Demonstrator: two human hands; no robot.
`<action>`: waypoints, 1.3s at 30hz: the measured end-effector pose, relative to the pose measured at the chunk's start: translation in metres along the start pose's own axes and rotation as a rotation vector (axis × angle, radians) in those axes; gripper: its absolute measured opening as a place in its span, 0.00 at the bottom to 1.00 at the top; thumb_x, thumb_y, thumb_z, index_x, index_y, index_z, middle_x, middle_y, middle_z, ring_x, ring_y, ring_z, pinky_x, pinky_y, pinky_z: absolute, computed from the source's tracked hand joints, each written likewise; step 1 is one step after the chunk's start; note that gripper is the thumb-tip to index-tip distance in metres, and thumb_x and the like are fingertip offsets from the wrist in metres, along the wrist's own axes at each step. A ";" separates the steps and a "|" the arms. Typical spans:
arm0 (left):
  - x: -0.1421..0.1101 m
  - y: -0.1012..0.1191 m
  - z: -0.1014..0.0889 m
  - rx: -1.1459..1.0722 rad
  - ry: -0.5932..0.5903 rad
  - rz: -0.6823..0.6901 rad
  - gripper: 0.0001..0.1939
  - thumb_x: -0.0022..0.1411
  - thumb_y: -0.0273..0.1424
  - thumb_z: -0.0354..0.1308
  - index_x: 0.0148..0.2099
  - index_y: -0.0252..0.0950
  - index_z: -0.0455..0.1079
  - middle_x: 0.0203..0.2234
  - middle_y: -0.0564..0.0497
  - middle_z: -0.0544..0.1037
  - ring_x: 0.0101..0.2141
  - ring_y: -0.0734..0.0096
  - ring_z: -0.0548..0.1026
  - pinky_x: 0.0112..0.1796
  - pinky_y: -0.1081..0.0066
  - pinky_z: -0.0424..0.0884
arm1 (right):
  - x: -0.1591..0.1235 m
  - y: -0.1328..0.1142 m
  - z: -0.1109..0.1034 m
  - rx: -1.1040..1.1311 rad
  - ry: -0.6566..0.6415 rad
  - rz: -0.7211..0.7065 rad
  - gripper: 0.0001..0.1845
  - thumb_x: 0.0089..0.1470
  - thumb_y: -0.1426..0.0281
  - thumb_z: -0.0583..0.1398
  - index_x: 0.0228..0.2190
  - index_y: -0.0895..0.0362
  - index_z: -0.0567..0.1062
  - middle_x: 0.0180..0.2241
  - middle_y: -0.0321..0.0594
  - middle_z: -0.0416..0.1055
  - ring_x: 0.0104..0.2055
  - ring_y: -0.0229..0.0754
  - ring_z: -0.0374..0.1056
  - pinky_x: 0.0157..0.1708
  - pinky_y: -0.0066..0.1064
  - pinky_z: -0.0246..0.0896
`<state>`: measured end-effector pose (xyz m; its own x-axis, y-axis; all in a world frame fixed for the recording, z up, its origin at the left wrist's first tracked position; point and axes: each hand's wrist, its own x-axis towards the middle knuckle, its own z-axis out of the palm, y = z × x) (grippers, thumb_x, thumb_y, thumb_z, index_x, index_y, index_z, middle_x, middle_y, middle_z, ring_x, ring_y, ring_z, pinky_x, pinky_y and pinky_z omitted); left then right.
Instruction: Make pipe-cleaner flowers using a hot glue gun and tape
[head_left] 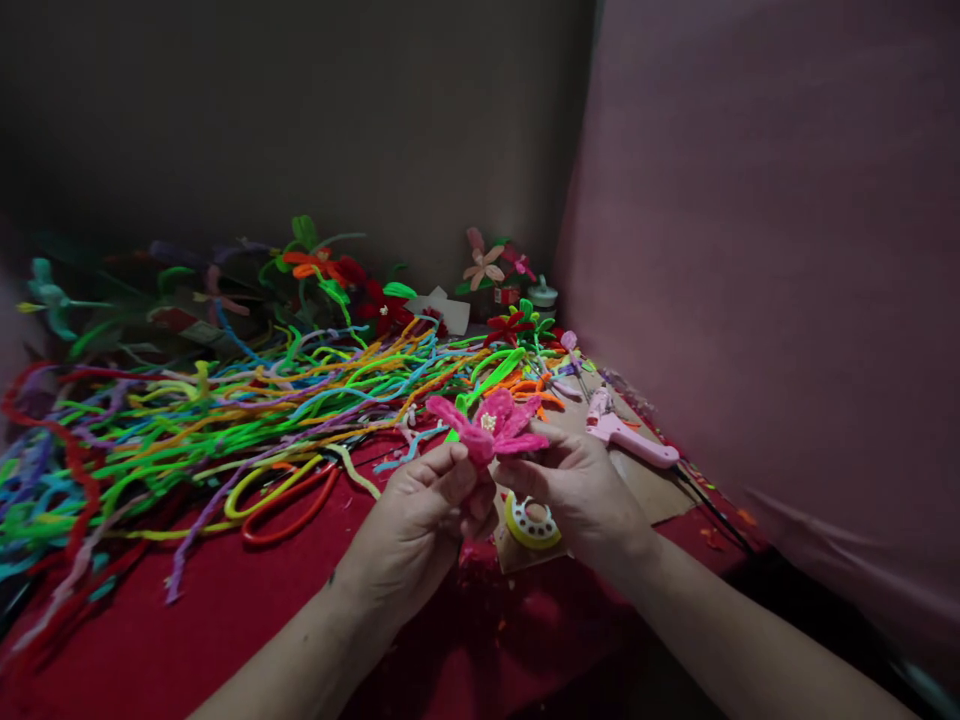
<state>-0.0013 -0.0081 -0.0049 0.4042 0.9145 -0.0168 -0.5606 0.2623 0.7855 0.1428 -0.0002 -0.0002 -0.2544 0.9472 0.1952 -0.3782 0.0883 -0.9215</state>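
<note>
A pink pipe-cleaner flower (493,421) with a pale centre is held up between both my hands over the red cloth. My left hand (426,518) is closed, its thumb and fingers pinching the flower's base from the left. My right hand (579,487) is closed on the flower from the right, just under the petals. Below my hands lies a yellow and white round spool (530,524) on a piece of brown cardboard (657,490).
A big heap of coloured pipe cleaners (225,410) covers the left and middle of the red cloth (247,600). A pink glue gun (626,433) lies on the cardboard at right, its black cord trailing right. Finished flowers (487,262) stand at the back. A wall (772,250) rises close on the right.
</note>
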 end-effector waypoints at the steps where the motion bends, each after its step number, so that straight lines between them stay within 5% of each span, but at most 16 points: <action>1: 0.000 0.000 0.000 0.014 -0.008 -0.003 0.13 0.52 0.36 0.64 0.26 0.32 0.68 0.15 0.56 0.65 0.18 0.81 0.61 0.23 0.77 0.57 | 0.001 0.000 0.000 0.038 -0.028 0.043 0.12 0.40 0.63 0.69 0.26 0.58 0.78 0.25 0.35 0.72 0.28 0.36 0.68 0.32 0.29 0.65; 5: -0.001 0.000 -0.003 0.079 -0.012 -0.031 0.11 0.49 0.34 0.66 0.26 0.31 0.72 0.16 0.54 0.69 0.19 0.80 0.63 0.23 0.77 0.58 | 0.001 -0.005 0.001 0.092 -0.108 0.118 0.13 0.39 0.61 0.69 0.23 0.58 0.79 0.20 0.35 0.72 0.27 0.37 0.68 0.32 0.31 0.66; 11: -0.003 0.001 -0.001 0.125 -0.004 -0.103 0.10 0.45 0.30 0.68 0.21 0.31 0.72 0.14 0.53 0.69 0.17 0.80 0.63 0.22 0.76 0.61 | -0.003 -0.017 0.001 0.073 -0.268 0.055 0.11 0.37 0.61 0.69 0.19 0.55 0.79 0.27 0.38 0.75 0.36 0.40 0.70 0.36 0.32 0.67; 16: -0.005 0.001 0.008 0.083 -0.013 -0.096 0.14 0.41 0.32 0.70 0.17 0.31 0.70 0.11 0.55 0.67 0.15 0.82 0.62 0.19 0.78 0.59 | -0.005 -0.014 -0.001 0.087 -0.269 0.011 0.07 0.39 0.64 0.69 0.20 0.55 0.79 0.28 0.38 0.75 0.37 0.40 0.70 0.36 0.30 0.66; 23: -0.006 0.000 0.011 0.133 0.047 -0.047 0.13 0.46 0.36 0.68 0.23 0.32 0.72 0.16 0.52 0.72 0.15 0.77 0.67 0.17 0.77 0.63 | -0.004 -0.003 -0.002 0.202 -0.166 0.080 0.09 0.38 0.64 0.70 0.20 0.56 0.78 0.19 0.34 0.71 0.23 0.34 0.66 0.25 0.27 0.64; 29: -0.007 0.005 0.018 0.171 0.156 0.109 0.09 0.46 0.31 0.69 0.30 0.33 0.75 0.24 0.51 0.77 0.27 0.75 0.73 0.32 0.77 0.69 | 0.002 -0.001 -0.001 0.223 -0.077 0.069 0.08 0.34 0.70 0.71 0.20 0.58 0.78 0.18 0.31 0.69 0.20 0.28 0.61 0.23 0.21 0.59; 33: -0.006 0.005 0.013 0.135 0.125 0.091 0.08 0.46 0.30 0.68 0.25 0.32 0.73 0.18 0.53 0.74 0.20 0.79 0.69 0.25 0.79 0.66 | 0.003 -0.001 0.001 0.253 -0.106 0.083 0.09 0.35 0.70 0.70 0.19 0.59 0.76 0.17 0.31 0.67 0.19 0.29 0.60 0.20 0.21 0.59; 39: -0.004 0.005 0.008 0.165 0.063 0.018 0.12 0.49 0.37 0.66 0.28 0.31 0.74 0.20 0.48 0.76 0.22 0.73 0.72 0.26 0.75 0.68 | 0.003 0.001 0.000 0.240 -0.183 0.099 0.07 0.42 0.68 0.68 0.21 0.58 0.76 0.17 0.32 0.69 0.18 0.32 0.63 0.19 0.23 0.61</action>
<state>0.0000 -0.0125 0.0038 0.3466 0.9373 -0.0369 -0.4389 0.1967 0.8767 0.1418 0.0032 -0.0006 -0.4479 0.8746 0.1855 -0.5370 -0.0973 -0.8379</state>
